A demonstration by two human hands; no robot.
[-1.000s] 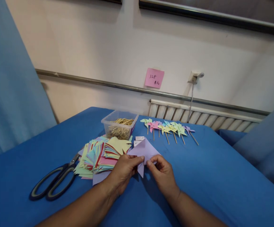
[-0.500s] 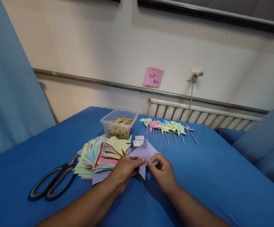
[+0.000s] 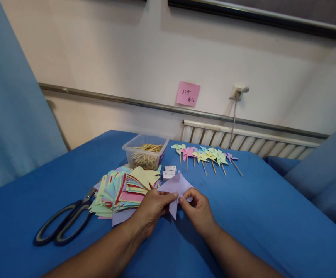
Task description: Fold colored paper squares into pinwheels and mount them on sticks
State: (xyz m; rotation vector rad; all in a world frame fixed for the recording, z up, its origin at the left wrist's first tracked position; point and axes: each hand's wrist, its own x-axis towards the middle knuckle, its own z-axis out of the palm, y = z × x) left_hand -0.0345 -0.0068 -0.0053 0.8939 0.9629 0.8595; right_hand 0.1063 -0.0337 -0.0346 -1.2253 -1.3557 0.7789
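Head view, ref. item: lilac paper piece [image 3: 176, 186], cut and part-folded, points sticking up and down. Held just above the blue table cover [image 3: 243, 216], approx. centre of the table, between both my hands. My left hand [image 3: 152, 210] pinches the piece's left edge, thumb on top, fingers closed under it. My right hand [image 3: 198, 210] pinches the right side near the centre fold, thumb and forefinger closed on the paper, other fingers curled. Fingertips of the 2 hands sit just beside each other at the paper's middle.

Adjacent, left: stack of cut coloured paper squares [image 3: 121, 191], mixed yellow, green, pink, blue, lying fanned on the cover; my left hand is just beside its right edge. A loose lilac sheet [image 3: 121, 217] pokes out under the stack and my left wrist.

Farther left: scissors [image 3: 62, 226], dark handles toward me, blades pointing at the stack.

Behind the stack: clear plastic tub [image 3: 145, 152] holding wooden sticks. Two small white boxes [image 3: 169, 172] lie just behind the held piece.

Rear right: row of finished paper pinwheels [image 3: 205, 156] on sticks, laid flat.

Wall, background: pink sticky note [image 3: 188, 94], socket w/ cable [image 3: 237, 92], radiator [image 3: 249, 143].
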